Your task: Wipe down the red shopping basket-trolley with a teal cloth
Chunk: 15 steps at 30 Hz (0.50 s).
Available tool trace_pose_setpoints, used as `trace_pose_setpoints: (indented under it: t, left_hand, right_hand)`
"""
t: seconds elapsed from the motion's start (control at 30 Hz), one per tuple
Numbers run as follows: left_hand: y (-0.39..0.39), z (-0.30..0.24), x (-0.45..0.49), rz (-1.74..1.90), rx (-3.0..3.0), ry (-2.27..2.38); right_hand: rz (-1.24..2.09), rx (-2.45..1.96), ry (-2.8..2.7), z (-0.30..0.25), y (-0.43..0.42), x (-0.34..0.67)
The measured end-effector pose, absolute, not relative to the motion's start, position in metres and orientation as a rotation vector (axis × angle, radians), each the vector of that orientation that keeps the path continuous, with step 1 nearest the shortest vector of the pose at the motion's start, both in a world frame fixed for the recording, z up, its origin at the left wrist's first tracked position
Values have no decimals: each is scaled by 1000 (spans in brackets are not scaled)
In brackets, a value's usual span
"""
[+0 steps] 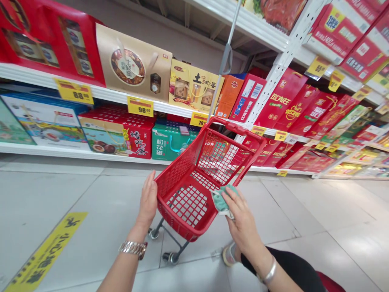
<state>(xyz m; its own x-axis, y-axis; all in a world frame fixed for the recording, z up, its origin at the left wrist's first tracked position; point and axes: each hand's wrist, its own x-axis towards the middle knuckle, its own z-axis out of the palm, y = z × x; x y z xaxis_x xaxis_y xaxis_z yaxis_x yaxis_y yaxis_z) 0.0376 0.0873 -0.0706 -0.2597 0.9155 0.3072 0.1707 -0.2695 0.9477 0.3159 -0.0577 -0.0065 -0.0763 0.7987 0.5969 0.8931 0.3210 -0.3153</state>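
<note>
Red plastic mesh shopping basket on a wheeled metal frame, right there btw both hands, on pale grey floor tiles, facing the white store shelves! Working L to R: long yellow floor sticker down at far left. Above it, blue-and-white gift box on the low shelf, then red-and-cream boxed set and teal gift box. Yellow price tags run along the shelf edge, and up top sit a tan paper gift bag and a yellow gift box. Now the hands: L hand, silver link watch on the wrist, is open, fingers up, flat against the basket's left wall. Thin grey pole rises past the basket's far rim. R hand, silver bangle on, is closed on a crumpled pale-green packet at the basket's right rim; what's inside, can't tell. Toe of a light shoe pokes out below, by black trousers. Far right, rows of red gift boxes line the shelves!
</note>
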Motion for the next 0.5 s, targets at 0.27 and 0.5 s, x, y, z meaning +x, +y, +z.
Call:
trace_pose_setpoints:
  t: [0.27,0.5]
  left_hand:
    - [68,-65,52,1407,1377,1304]
    - [60,-65,51,1374,1411,1269]
  right_hand:
    - [-354,-1377,-2062,-27,-101,267]
    - [-200,-1461,-2155,-8,-64,211]
